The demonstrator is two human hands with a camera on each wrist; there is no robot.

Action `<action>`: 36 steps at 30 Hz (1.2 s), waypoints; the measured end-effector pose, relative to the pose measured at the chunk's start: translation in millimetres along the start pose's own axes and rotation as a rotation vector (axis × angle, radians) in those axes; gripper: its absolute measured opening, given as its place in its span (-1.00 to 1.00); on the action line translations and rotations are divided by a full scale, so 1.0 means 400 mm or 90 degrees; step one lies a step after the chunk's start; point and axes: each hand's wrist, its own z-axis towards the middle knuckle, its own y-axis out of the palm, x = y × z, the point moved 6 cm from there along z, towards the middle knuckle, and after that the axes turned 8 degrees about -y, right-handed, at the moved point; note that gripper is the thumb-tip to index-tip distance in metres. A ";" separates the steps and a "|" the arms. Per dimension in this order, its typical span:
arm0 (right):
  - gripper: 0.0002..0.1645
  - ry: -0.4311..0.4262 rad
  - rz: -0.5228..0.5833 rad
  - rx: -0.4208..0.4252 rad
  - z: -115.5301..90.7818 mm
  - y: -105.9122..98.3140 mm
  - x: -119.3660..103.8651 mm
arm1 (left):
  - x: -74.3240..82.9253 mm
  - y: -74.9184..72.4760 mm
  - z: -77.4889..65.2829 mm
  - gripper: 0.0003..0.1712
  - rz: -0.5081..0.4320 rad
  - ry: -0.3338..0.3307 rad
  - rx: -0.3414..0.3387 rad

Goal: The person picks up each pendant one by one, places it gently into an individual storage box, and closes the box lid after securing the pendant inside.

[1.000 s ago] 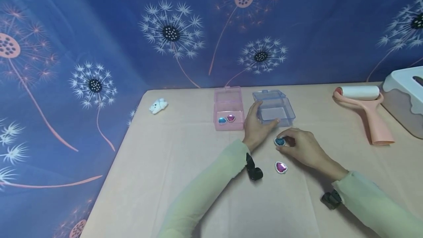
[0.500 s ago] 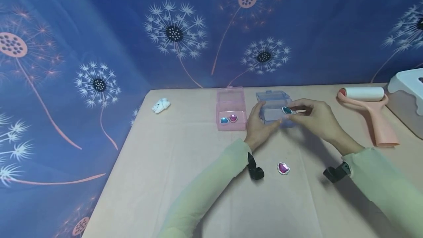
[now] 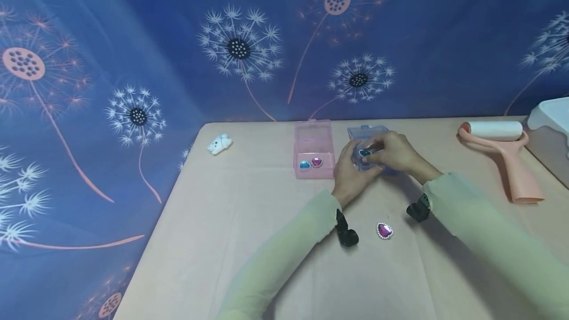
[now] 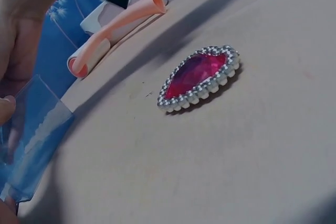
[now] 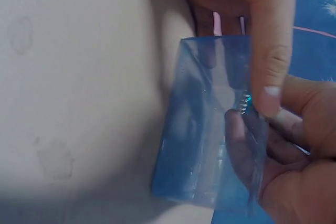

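Note:
My right hand (image 3: 393, 152) pinches a teal rhinestone gem (image 3: 365, 152) with a silver beaded rim, down in the open clear blue plastic box (image 3: 368, 131). In the right wrist view, the gem's rim (image 5: 244, 103) shows through the box wall (image 5: 184, 150). My left hand (image 3: 353, 177) holds that box, fingers at its left side and thumb along the front. To the left, an open pink plastic box (image 3: 313, 135) contains a light blue gem (image 3: 304, 165) and a pink gem (image 3: 316, 162). A magenta teardrop gem (image 3: 384, 231) lies nearer on the cloth, large in the left wrist view.
A peach-handled lint roller (image 3: 522, 181) lies at the right, beside a white-lidded container (image 3: 551, 127) cut by the frame edge. At the far left sits a small white animal figure (image 3: 220, 144). Blue dandelion fabric (image 3: 275, 53) hangs behind the cloth-covered table (image 3: 200, 241).
My right hand has carried the teal gem up from in front of the blue box and then leftward into it. My left hand stays at the box.

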 end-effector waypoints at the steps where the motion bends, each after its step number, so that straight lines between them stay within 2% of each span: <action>1: -0.60 -0.004 -0.012 -0.010 0.004 0.006 0.001 | 0.000 0.000 -0.001 -0.05 0.000 0.002 0.000; 7: -0.70 -0.039 -0.048 -0.050 0.020 0.039 0.000 | -0.005 0.007 -0.007 -0.08 0.007 0.005 -0.006; 15: -0.73 -0.019 -0.064 -0.056 0.023 0.044 0.005 | -0.009 0.013 -0.009 -0.08 0.013 0.009 -0.008; 22: -0.65 0.003 -0.054 -0.069 0.028 0.046 0.007 | -0.003 0.012 -0.005 -0.06 0.013 0.010 -0.010; 27: -0.70 -0.009 -0.058 -0.067 0.032 0.044 0.003 | 0.003 0.008 -0.004 -0.07 0.015 0.011 -0.007; 31: -0.74 -0.029 -0.083 -0.037 0.018 0.023 -0.011 | 0.002 0.007 -0.001 -0.08 0.002 0.004 -0.001; 36: -0.70 -0.070 -0.097 0.049 -0.040 -0.039 -0.042 | 0.001 0.005 0.002 -0.05 -0.014 -0.002 -0.007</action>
